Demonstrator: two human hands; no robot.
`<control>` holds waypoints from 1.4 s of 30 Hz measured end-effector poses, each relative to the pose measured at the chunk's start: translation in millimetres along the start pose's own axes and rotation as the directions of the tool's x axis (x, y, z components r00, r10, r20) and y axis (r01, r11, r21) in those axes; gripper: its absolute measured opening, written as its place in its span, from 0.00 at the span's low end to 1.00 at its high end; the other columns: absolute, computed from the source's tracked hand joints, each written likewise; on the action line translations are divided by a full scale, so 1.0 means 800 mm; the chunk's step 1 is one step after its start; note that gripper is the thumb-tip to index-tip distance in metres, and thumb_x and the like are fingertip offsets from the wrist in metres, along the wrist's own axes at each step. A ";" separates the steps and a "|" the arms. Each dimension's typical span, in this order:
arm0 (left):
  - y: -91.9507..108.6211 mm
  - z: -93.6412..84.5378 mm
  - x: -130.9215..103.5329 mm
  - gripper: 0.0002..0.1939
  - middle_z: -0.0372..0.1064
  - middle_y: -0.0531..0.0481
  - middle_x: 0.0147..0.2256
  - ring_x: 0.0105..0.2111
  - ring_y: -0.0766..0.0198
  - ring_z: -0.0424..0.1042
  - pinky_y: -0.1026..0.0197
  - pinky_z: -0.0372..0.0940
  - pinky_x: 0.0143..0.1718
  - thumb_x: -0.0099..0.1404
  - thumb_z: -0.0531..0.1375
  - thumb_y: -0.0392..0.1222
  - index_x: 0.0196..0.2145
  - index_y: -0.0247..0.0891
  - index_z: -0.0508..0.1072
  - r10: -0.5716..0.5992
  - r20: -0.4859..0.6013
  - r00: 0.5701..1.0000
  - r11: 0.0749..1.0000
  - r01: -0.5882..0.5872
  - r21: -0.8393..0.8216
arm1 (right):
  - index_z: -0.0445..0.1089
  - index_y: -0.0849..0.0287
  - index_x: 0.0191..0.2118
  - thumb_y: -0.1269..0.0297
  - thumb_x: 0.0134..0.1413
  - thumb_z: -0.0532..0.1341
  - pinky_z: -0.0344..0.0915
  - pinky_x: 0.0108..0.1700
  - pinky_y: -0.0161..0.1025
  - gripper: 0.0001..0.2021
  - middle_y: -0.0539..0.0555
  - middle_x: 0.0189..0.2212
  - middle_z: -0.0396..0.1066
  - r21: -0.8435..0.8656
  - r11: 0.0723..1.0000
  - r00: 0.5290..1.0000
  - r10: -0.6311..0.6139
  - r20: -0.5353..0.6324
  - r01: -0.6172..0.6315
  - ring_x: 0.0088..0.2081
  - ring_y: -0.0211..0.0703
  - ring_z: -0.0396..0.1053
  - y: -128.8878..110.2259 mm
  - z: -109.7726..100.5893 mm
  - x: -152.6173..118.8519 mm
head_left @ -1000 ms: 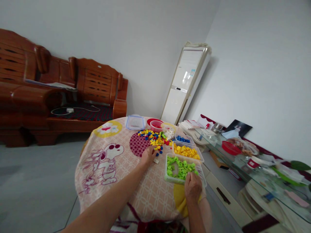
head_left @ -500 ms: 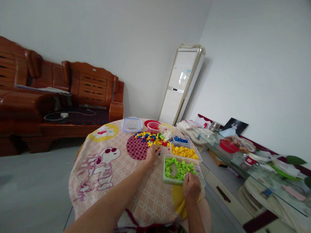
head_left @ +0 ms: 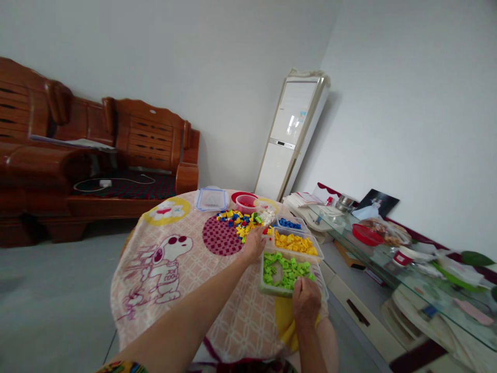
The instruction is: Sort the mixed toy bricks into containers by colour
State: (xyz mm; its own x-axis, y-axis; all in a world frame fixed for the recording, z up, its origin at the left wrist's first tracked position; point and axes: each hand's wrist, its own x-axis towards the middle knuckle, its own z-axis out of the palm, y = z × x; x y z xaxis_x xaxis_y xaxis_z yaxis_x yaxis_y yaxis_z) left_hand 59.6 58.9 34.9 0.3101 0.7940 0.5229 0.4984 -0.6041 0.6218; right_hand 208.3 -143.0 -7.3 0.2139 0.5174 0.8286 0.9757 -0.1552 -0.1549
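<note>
My left hand (head_left: 254,244) hovers at the near right edge of a mixed pile of small toy building bricks (head_left: 243,221), beside the yellow box. Its fingers are drawn together; what they pinch, if anything, is too small to make out. My right hand (head_left: 307,299) is closed like a fist at the near right corner of a clear plastic box (head_left: 267,286) of green bricks (head_left: 287,268); its fingertips are hidden. Behind that box stand one with yellow bricks (head_left: 295,242) and one with blue bricks (head_left: 289,223).
White bricks (head_left: 266,215) lie beyond the pile. A pink tub (head_left: 246,203) with red inside and a clear lid (head_left: 212,199) sit at the far edge of the round cloth-covered table (head_left: 155,311). To the right, a cluttered glass-topped cabinet (head_left: 411,282) stands close by.
My left hand has moved right and slightly away from me, from the pile's near edge toward the yellow box. My right hand stays at the green bricks' box.
</note>
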 end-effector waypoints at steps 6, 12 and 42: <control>-0.046 -0.033 0.015 0.22 0.62 0.40 0.59 0.60 0.45 0.58 0.44 0.54 0.60 0.60 0.61 0.42 0.53 0.41 0.72 -0.119 0.130 0.984 0.955 0.077 0.285 | 0.61 0.56 0.25 0.64 0.67 0.47 0.55 0.37 0.40 0.17 0.53 0.23 0.64 0.000 1.000 1.000 -0.007 -0.003 0.007 0.29 0.44 0.61 -0.002 -0.002 0.002; -0.067 -0.040 -0.004 0.19 0.71 0.41 0.49 0.52 0.52 0.67 0.52 0.58 0.58 0.61 0.61 0.41 0.50 0.41 0.74 -0.044 0.205 0.978 0.975 -0.002 0.223 | 0.61 0.56 0.26 0.63 0.67 0.47 0.56 0.37 0.41 0.17 0.54 0.24 0.65 -0.005 1.000 1.000 -0.014 0.009 0.014 0.30 0.45 0.62 0.001 -0.001 0.001; -0.079 -0.062 -0.055 0.11 0.70 0.43 0.53 0.57 0.53 0.65 0.51 0.59 0.60 0.57 0.61 0.34 0.39 0.38 0.78 -0.043 -0.023 0.999 0.999 0.042 -0.021 | 0.63 0.56 0.26 0.62 0.67 0.47 0.56 0.37 0.41 0.18 0.55 0.24 0.67 -0.014 1.000 1.000 -0.027 0.009 0.028 0.30 0.46 0.63 0.004 0.000 0.000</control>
State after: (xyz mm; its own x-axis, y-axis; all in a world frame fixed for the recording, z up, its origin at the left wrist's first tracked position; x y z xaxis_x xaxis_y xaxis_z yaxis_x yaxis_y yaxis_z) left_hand -25.4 58.4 1.5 0.2703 0.8173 0.5089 0.4935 -0.5715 0.6556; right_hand 211.1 -143.4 -8.1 0.1875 0.5288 0.8278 0.9804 -0.1523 -0.1247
